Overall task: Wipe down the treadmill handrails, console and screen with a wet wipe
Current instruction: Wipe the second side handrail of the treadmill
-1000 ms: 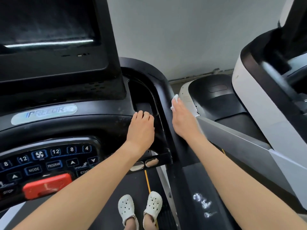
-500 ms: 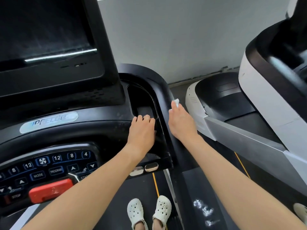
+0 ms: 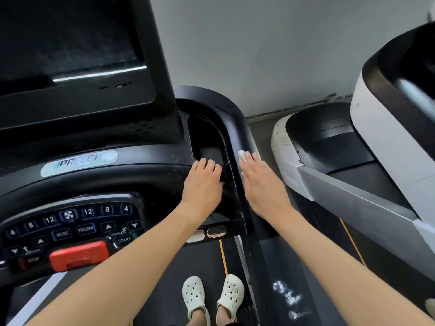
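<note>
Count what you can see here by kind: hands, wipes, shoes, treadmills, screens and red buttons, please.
Hands: 2 (left hand, right hand)
Wet wipe: 1
White shoes: 2
Treadmills: 2 (black treadmill, white treadmill)
Screen: 1
Red button: 1
Total: 9

A gym: black treadmill (image 3: 221,107) beside white treadmill (image 3: 381,137).

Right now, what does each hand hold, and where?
The right hand pins the wipe under flat fingers on the handrail, its far end showing; the left hand, on the console, holds nothing.
</note>
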